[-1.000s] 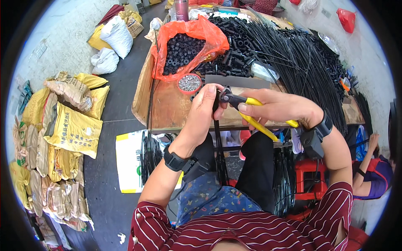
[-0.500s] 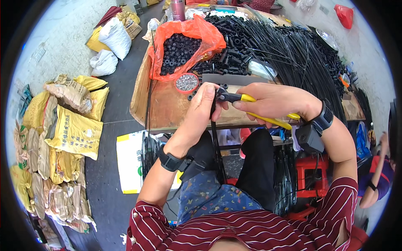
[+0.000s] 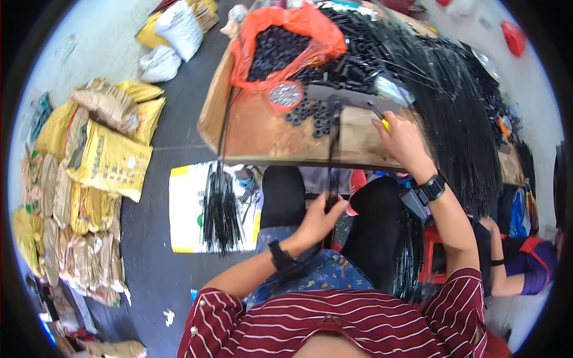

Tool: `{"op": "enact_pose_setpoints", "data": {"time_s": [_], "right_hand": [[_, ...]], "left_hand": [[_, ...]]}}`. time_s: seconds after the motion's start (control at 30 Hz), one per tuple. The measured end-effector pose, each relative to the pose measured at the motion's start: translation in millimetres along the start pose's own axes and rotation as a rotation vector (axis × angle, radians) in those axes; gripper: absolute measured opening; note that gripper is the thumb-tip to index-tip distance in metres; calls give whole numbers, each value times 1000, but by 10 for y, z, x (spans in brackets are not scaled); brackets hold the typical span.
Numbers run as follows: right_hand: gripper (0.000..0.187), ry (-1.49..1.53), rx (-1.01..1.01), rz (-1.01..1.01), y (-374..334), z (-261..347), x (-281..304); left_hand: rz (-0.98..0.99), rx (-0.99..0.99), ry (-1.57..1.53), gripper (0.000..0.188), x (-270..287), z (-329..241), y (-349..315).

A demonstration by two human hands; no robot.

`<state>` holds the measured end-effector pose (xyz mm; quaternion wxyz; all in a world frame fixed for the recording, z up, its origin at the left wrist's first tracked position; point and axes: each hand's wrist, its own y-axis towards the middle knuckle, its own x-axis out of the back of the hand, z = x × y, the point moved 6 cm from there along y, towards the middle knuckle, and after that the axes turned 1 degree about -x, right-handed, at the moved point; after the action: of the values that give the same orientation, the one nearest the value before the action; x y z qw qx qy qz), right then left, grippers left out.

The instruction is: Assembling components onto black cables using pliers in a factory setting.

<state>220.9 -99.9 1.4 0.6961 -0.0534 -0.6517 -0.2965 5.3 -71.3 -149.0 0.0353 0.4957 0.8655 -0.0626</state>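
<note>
Dark grey concrete floor (image 3: 179,128), daylight-lit. Wooden workbench (image 3: 262,134) at far centre, worn brown top, front edge bending with the lens. Stack of yellow and tan woven sacks (image 3: 89,173) along the left. White and yellow bags (image 3: 170,36) far left beside the bench. White sack sheet (image 3: 185,209) flat on the floor near the bench. Red plastic stool (image 3: 433,250) at right.

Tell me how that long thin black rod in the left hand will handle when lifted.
The black rod looks slender and long, so it probably flexes and whips at the free end. It seems light: the left hand holds it alone. Smooth plastic may slip through fingers.
</note>
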Motion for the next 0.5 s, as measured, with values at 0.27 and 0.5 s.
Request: {"op": "enact_pose_setpoints", "data": {"time_s": [0.27,0.5], "right_hand": [[37,-148,1,-141,-111,-136,-357],[35,-207,3,-193,-115,-108,-388]], "left_hand": [[-389,-316,-35,13,658,-1174,-278],[-1098,-811,-21,20,2666,-1623,-959]]}}
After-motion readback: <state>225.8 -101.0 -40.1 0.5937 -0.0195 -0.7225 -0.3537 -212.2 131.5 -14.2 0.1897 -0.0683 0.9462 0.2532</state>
